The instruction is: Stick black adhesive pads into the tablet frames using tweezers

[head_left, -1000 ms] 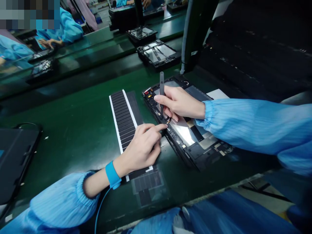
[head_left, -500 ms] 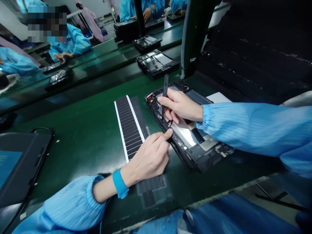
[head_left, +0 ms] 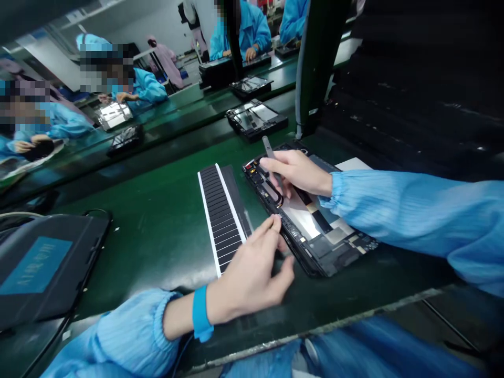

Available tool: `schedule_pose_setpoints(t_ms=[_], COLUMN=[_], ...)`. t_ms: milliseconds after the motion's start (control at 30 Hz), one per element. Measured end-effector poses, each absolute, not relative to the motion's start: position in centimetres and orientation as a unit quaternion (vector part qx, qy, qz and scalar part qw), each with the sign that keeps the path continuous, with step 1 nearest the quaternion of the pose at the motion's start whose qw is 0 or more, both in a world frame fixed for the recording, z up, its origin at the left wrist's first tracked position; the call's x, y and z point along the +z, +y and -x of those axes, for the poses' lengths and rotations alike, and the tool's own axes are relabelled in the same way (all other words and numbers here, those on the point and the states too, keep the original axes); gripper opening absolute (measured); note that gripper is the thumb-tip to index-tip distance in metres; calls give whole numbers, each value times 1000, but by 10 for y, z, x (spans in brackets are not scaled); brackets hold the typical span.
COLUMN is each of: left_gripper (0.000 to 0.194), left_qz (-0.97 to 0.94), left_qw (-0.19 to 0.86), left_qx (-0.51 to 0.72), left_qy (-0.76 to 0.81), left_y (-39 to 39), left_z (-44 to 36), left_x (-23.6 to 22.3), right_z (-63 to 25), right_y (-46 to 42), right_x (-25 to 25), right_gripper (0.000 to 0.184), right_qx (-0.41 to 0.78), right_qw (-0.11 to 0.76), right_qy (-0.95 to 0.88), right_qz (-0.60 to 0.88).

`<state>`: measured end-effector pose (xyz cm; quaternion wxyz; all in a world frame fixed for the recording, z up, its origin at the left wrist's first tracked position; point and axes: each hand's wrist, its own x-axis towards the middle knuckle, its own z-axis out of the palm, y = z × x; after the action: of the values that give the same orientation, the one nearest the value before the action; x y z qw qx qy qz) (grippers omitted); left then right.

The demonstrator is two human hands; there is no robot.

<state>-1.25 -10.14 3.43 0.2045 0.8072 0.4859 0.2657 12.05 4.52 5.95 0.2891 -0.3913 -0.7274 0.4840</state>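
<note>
An opened tablet lies on the green bench, its circuit boards and silvery battery area exposed. My right hand is over its far part, fingers closed round slim dark tweezers held upright and slightly tilted; their tip is hidden by the fingers. My left hand, with a blue band at the wrist, is at the tablet's left edge. Its fingertips touch or nearly touch that edge, and the thumb stands apart. Beside it, a white-edged strip of black stickers runs partly under the hand.
Two more opened tablets lie beyond, near a dark upright post. A dark device with a blue label stands at the left. Black stacked material fills the right. Co-workers in blue sit across the bench.
My left hand has drawn slightly nearer me and spread its thumb away from the fingers. The tweezers lean more in my right hand. The whole view has shifted a little.
</note>
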Motion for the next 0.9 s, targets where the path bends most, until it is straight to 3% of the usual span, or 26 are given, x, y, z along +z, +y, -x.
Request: schedule_pose_setpoints(t_ms=[100,167,200,300,433,533,600,700,800,900], left_gripper=[30,43,47,56,49,35,25,14,13,16], left_qz=[-730,-694,-687,-688,-657,-571,-522,-472,-350,-301], left_qw=[238,297,329,382,383,354,314,251,140,122], left_qx=[267,217,184,121,213,419,529,599,663,653], left_qy=[582,620,621,604,613,610,591,596,647,684], left_y=[-68,-46,-38,-30,-40,-28,-8,30,62,79], left_z=[24,30,31,26,17,25,44,88,134,173], left_x=[46,51,52,50,48,60,73,91,95,82], right_z=[-151,-176,-187,-206,-203,-190,-177,-151,-125,-105], right_y=[52,55,54,48,34,34,44,74,117,160], right_x=[76,80,79,73,76,91,100,105,98,85], right_gripper=[32,30,30,29,34,35,28,21,19,13], right_qx=[247,71,51,120,135,157,278,435,387,323], right_qw=[261,146,84,-12,17,91,185,297,276,244], right_qy=[-794,-803,-793,-784,-786,-778,-757,-707,-715,-705], right_qz=[490,574,601,608,603,602,562,472,513,582])
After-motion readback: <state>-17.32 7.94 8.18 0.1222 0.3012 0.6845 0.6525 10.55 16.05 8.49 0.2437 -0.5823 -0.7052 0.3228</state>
